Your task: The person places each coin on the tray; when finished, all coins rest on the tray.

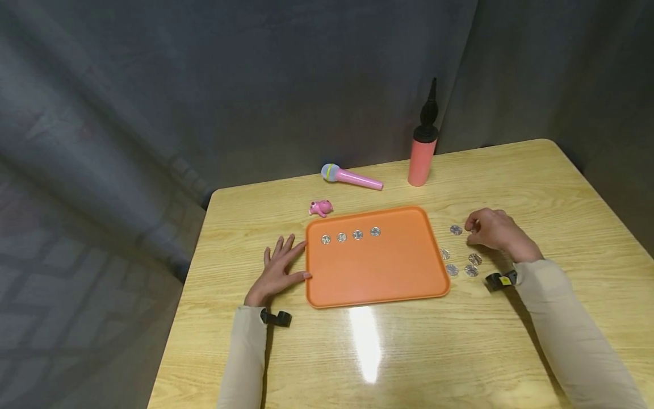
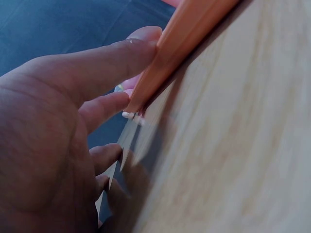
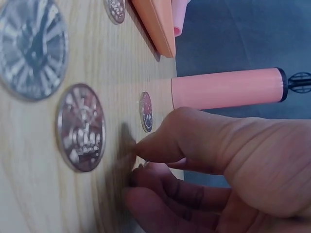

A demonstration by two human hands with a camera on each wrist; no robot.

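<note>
An orange tray is seen mid-table with 4 coins in a row along its far edge. The left hand is laid flat, fingers straight, thumb and fingertips touching the tray's left rim. The right hand is curled over the table right of the tray, fingertips down just beside 1 loose coin; nothing is visibly pinched (wrist view shows fingertips on wood). 4 more loose coins lie nearer.

Risk, judged: a flat coin may slip from the fingertips and slide; a nudged tray could disturb the row.
</note>
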